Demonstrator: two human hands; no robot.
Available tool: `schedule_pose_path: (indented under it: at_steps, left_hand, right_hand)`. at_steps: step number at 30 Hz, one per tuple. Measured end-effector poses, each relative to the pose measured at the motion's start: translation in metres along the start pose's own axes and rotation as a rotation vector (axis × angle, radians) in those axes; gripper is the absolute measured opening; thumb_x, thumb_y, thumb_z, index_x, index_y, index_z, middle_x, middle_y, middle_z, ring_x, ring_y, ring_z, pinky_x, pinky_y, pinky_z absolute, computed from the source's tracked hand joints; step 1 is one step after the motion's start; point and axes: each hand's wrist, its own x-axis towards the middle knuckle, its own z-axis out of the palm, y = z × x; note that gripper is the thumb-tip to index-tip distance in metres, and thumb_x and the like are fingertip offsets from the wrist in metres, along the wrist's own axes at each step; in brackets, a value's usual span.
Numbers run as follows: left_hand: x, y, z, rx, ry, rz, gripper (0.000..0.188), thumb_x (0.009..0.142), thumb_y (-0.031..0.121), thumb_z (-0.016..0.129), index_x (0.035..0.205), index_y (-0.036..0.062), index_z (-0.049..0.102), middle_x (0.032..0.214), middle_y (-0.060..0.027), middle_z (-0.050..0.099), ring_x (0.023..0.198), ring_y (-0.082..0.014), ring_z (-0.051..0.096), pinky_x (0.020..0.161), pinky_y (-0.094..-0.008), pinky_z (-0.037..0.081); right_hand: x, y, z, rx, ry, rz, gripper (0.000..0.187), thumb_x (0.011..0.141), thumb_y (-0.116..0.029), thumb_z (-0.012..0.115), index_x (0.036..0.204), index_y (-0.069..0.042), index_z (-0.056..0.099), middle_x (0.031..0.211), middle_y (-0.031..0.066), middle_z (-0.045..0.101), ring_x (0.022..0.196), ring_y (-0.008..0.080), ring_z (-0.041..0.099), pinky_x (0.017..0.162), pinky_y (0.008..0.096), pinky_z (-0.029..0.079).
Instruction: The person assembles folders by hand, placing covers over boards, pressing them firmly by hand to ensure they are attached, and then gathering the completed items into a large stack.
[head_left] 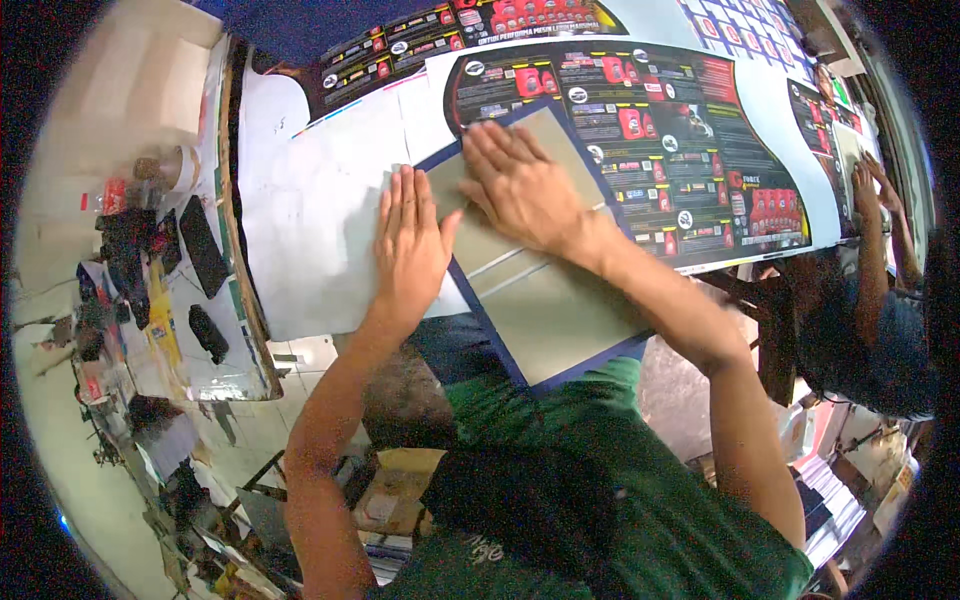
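An open hardcover case (565,320) lies inside up, tilted on the work surface. Its two greyish-beige boards have a dark blue border, with pale strips across the gap between them. The near end overhangs the table edge above my lap. My right hand (530,195) is pressed flat on the far board, fingers stretched toward its upper left edge. Beside the case's left edge, my left hand (412,240) lies with fingers extended over white paper (320,220), its thumb near the border. Neither hand grips anything.
Printed dark sheets with red product pictures (640,150) cover the table beyond the case. At the far right, another person's hands (870,185) rest on a similar board. To the left stands a side table (205,345) with black objects (205,245) and clutter.
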Motion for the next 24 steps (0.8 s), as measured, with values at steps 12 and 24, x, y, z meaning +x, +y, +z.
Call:
schedule_pose_path:
  at_steps: [12, 24]
  left_hand:
    - [0.012, 0.001, -0.018, -0.06, 0.026, -0.001, 0.051, 0.102, 0.034, 0.063, 0.141, -0.0001, 0.058, 0.137, -0.0292, 0.062, 0.123, -0.043, 0.064, 0.105, -0.0485, 0.052]
    - [0.042, -0.085, -0.049, -1.049, -0.579, -0.319, 0.03, 0.101, 0.025, 0.07, 0.111, -0.0036, 0.075, 0.096, -0.0036, 0.075, 0.09, -0.0105, 0.064, 0.086, -0.0269, 0.05]
  right_hand:
    - [-0.229, 0.007, -0.118, 0.402, 0.288, 0.975, 0.039, 0.1, -0.034, 0.07, 0.11, 0.004, 0.073, 0.097, 0.0092, 0.075, 0.068, 0.0105, 0.065, 0.057, 0.0247, 0.048]
    - [-0.239, 0.018, -0.137, 1.246, 0.207, 1.238, 0.039, 0.107, -0.034, 0.059, 0.112, 0.004, 0.068, 0.081, 0.0068, 0.071, 0.058, 0.0162, 0.07, 0.05, 0.0262, 0.053]
